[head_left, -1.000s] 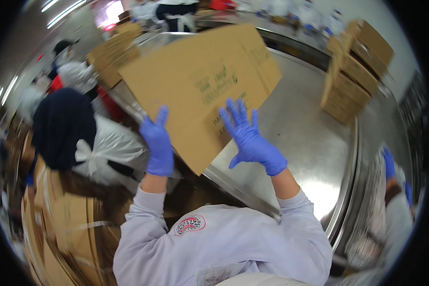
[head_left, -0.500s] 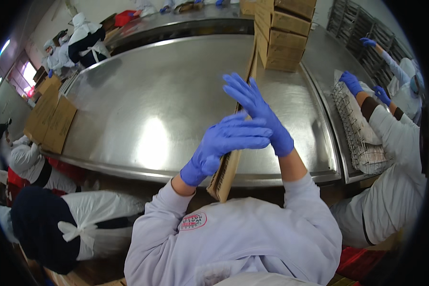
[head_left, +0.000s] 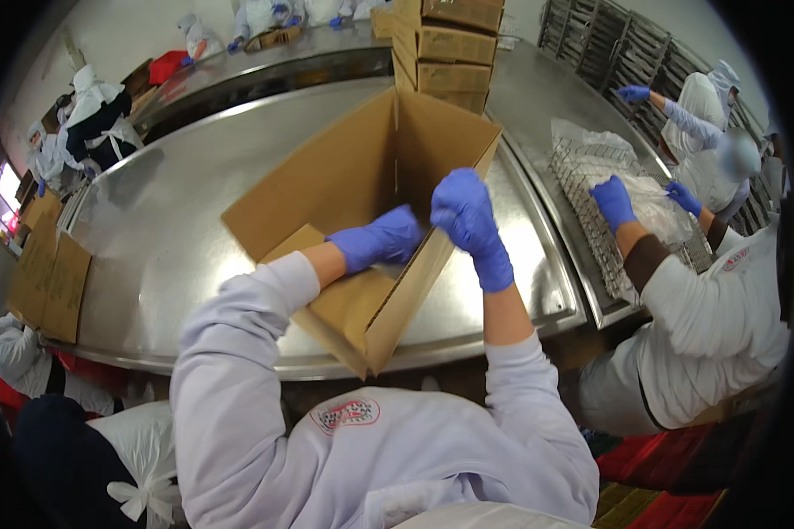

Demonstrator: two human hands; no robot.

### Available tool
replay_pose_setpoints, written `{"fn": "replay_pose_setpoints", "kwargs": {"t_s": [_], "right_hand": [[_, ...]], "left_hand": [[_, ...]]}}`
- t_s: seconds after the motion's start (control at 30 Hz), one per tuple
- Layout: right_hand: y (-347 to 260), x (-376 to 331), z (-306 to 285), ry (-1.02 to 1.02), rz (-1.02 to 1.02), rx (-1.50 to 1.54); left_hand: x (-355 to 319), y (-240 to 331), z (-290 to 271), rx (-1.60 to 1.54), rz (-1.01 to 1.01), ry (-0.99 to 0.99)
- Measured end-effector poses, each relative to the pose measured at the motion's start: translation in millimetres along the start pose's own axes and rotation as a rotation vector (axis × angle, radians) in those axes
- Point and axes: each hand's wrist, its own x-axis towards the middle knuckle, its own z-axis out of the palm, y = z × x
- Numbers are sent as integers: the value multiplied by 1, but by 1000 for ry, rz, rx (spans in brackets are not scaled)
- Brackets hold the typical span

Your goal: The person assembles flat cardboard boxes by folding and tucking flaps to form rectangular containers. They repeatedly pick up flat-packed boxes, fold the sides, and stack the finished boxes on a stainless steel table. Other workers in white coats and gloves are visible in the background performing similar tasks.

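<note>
An opened brown cardboard box (head_left: 344, 185) lies on its side on the steel table (head_left: 168, 238), its mouth toward me. My left hand (head_left: 381, 240), in a blue glove, reaches inside the box and presses on its lower flap. My right hand (head_left: 468, 220), also gloved in blue, grips the box's right wall at its front edge. Both my sleeves are white.
A stack of closed cardboard boxes (head_left: 445, 44) stands behind the open box. To the right a person in white with blue gloves (head_left: 612, 201) handles a plastic bag on a wire rack (head_left: 609, 220). Flat cartons (head_left: 48, 273) lean at the far left. Other workers stand around the table.
The flat carton I held between my hands has been opened into a box shape. My left hand has moved inside it and my right hand has closed on its wall.
</note>
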Motion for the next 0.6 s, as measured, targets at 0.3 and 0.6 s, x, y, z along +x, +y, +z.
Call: {"fn": "replay_pose_setpoints", "kwargs": {"t_s": [0.3, 0.6], "right_hand": [[7, -16, -17, -104, -21, -112], [22, 24, 73, -694, 178, -49]], "left_hand": [[117, 11, -64, 610, -196, 245], [2, -48, -162, 344, -645, 358]]}}
